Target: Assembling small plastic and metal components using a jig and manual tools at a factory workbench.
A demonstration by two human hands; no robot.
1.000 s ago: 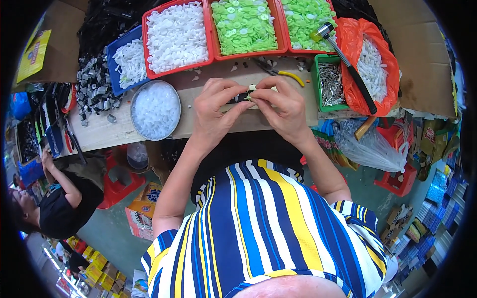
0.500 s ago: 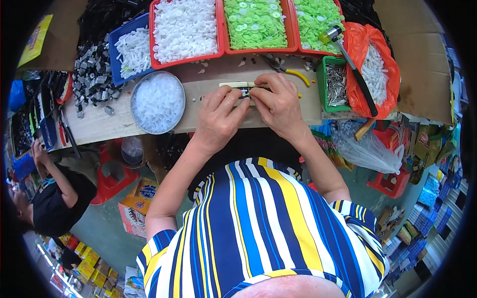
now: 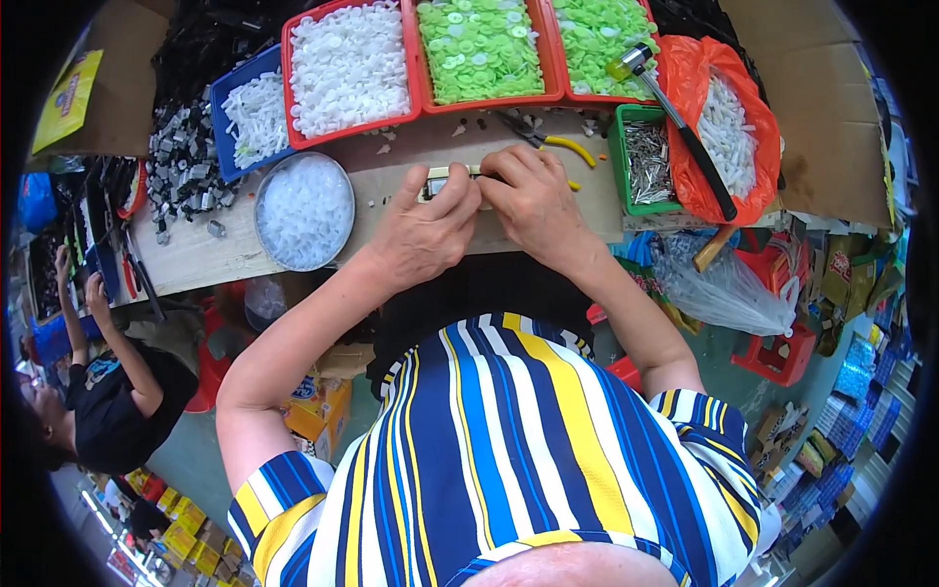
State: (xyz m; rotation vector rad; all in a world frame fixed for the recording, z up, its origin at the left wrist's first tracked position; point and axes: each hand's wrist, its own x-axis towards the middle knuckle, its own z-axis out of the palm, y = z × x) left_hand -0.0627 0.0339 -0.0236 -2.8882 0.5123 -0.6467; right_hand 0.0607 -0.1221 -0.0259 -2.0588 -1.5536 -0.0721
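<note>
On the workbench [image 3: 381, 220] in front of me lies a small cream-edged block [image 3: 437, 173] with a dark and white inside. My left hand [image 3: 426, 230] is closed about its near side, one finger at its left end and others bent over its middle. Close beside it, my right hand [image 3: 536, 207] has its fingertips pinched together at the block's right end. What those fingertips grip is hidden beneath them. Left of my left hand stands a round dish [image 3: 304, 210] of translucent white plastic pieces. Yellow-handled pliers [image 3: 567, 149] lie just beyond my right hand.
Red trays hold white parts [image 3: 350, 68] and green parts [image 3: 479, 49]. A blue tray [image 3: 223, 152] stands left. At right are a green box [image 3: 626, 196] of metal pins, a hammer [image 3: 690, 137] and an orange bag [image 3: 768, 186]. Another person [image 3: 127, 391] works at far left.
My left hand has shifted left along the block, and its elbow has swung outward. My right hand stays at the block's right end. The whole view has shifted slightly. The other person's arms have moved.
</note>
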